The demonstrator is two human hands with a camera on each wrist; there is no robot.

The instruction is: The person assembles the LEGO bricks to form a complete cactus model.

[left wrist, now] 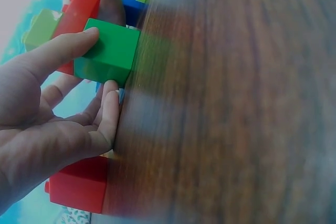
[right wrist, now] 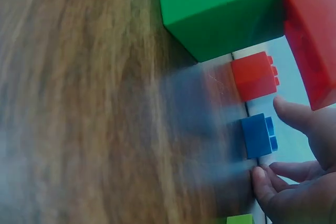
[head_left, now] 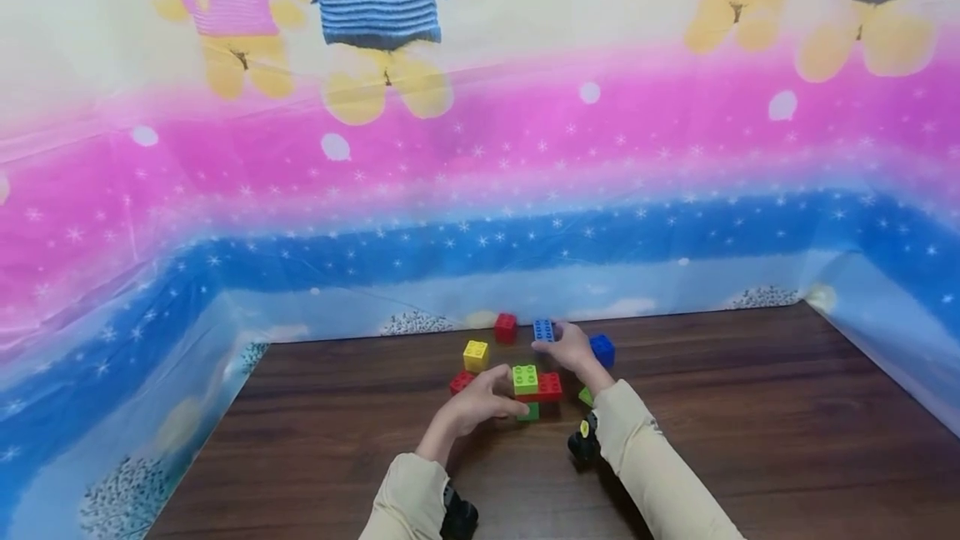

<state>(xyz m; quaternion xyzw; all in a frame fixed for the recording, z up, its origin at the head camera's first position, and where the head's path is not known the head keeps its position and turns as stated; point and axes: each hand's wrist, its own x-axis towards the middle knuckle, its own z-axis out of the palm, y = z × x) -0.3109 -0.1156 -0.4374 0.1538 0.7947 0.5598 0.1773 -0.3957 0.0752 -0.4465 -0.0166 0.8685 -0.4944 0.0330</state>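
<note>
Left grip [head_left: 478,401], clamping studded green-and-red plastic block stack [head_left: 534,391], is risking tilt if overpressing; right grip [head_left: 573,350], apart, is straddling studded blue plastic block [head_left: 542,329].

The left hand [head_left: 480,400] partly hides a red brick [head_left: 460,382]; the right arm [head_left: 637,432] covers part of a green brick [head_left: 585,396]. The desk's [head_left: 787,415] near edge is cut off.
</note>
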